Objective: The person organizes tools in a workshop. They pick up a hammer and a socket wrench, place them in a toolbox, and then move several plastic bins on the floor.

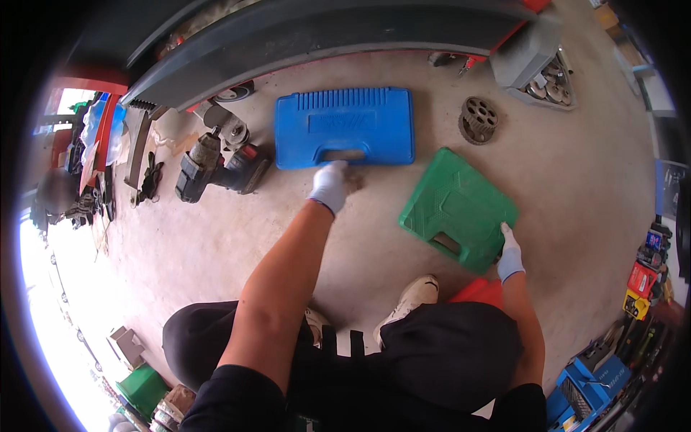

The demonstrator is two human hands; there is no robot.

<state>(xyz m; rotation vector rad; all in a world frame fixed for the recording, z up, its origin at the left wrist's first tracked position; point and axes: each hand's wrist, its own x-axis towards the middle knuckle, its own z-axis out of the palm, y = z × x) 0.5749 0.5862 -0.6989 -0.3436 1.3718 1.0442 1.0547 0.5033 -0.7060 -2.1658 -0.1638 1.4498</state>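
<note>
A blue plastic case with a ribbed far edge lies flat on the floor ahead of me. My left hand, in a pale glove, is at its near edge beside the handle opening. The left fingers are partly hidden and smeared, so their grip is unclear. Closer to me on the right, a green plastic case sits at a slant, its handle opening toward my feet. My right hand, also gloved, grips its right edge with the thumb on top and the other fingers hidden.
To the left stands a cordless impact wrench. Toothed metal gears rest on the floor beyond the green case. A dark steel beam spans the far side. A red object lies by my right shoe. Blue toolboxes stand lower right.
</note>
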